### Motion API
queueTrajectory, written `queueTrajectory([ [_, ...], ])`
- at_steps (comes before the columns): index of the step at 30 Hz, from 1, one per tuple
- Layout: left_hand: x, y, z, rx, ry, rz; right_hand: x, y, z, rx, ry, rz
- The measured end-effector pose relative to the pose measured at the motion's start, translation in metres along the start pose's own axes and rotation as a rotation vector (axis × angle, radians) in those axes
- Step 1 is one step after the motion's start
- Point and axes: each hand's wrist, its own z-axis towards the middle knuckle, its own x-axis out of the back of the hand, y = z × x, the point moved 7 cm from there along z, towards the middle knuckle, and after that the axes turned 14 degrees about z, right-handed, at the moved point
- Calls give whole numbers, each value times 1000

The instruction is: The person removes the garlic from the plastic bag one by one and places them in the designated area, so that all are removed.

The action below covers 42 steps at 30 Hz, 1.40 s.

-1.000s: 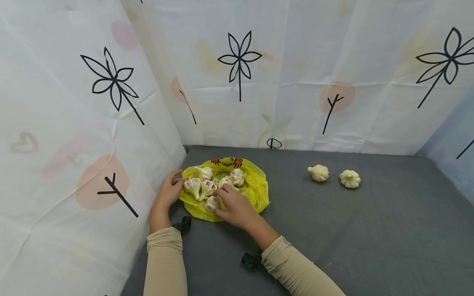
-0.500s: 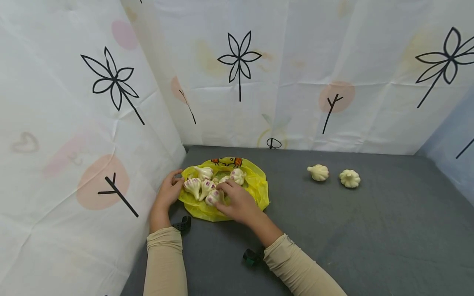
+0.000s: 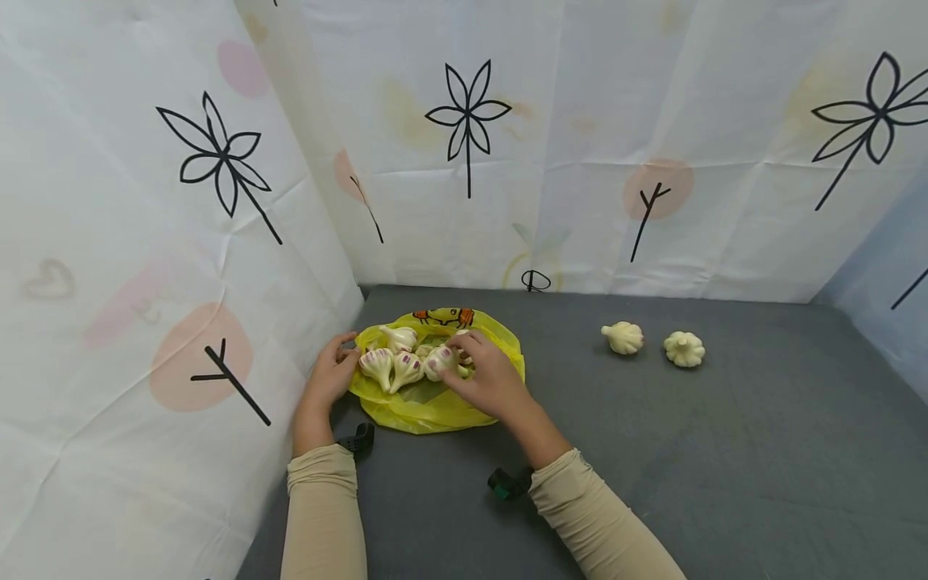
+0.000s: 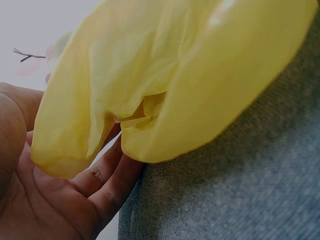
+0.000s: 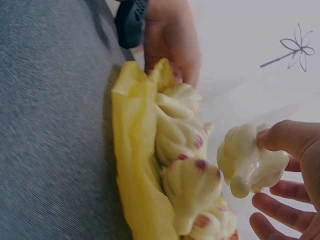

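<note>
1 glossy, knobbly garlic bulb (image 5: pixel 250 160); crinkled yellow bag (image 3: pixel 428 417)

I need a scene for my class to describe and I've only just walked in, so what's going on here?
A person's right hand holds a garlic bulb between thumb and fingers, raised above an open yellow bag. Other bulbs lie in the bag, while the left hand touches its left edge. Two more bulbs sit apart on the grey table, to the right of the bag.
</note>
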Motion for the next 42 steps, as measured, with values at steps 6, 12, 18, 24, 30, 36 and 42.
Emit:
queueTrajectory([
  [6, 1, -1, -1, 9, -2, 11, 18, 9, 2, -38, 48, 12],
  [12, 2, -1, -2, -2, 10, 15, 45, 23, 2, -75, 121, -35],
  [18, 2, -2, -1, 2, 11, 17, 78, 36, 0, -105, 212, -92],
  [24, 3, -2, -2, 10, 14, 12, 102, 53, -5, -180, 285, -108],
  [30, 3, -1, -3, -1, 19, 16, 121, 63, -13, -207, 346, -153],
  [36, 0, 0, -2, -3, 20, 18, 131, 72, -22, -236, 345, -243],
  [42, 1, -1, -1, -19, 46, 26, 133, 76, -22, -202, 318, -315],
])
